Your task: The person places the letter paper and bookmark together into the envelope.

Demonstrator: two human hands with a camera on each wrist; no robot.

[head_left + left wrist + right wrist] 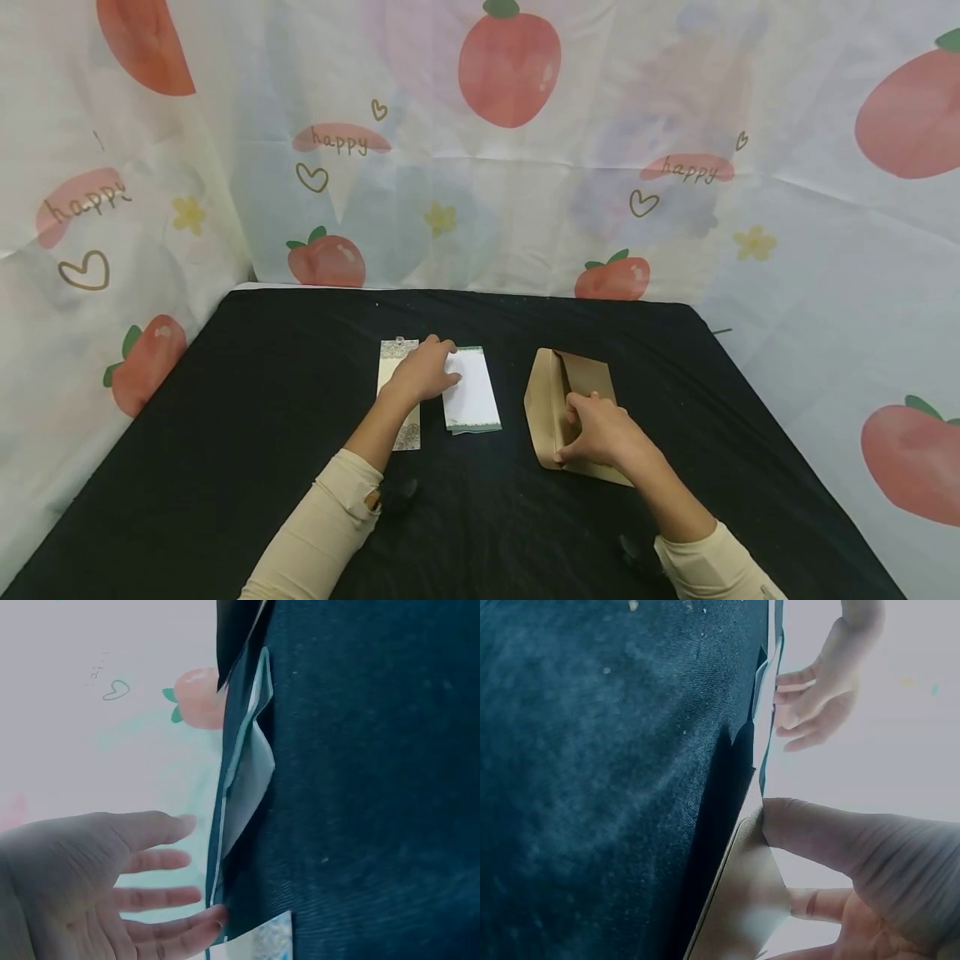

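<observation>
My left hand [426, 371] reaches over the inner edges of two paper items, its fingers spread and holding nothing. Partly hidden under it lies a narrow cream card [409, 435] with lacy patterned ends. White cards with green borders [472, 390] lie just right of it, stacked slightly askew, and the left fingertips overlap their upper left edge. On the right, a brown paper envelope [538, 408] lies with its flap unfolded to the left. My right hand [600, 429] grips the envelope at its opening, thumb by the flap fold and fingers curled over the pocket.
A black cloth [247, 433] covers the table under the papers. Behind it and at both sides hangs a pale curtain [510, 200] printed with fruit, hearts and lettering. In the right wrist view, the left hand [821, 690] appears beyond the envelope [742, 892].
</observation>
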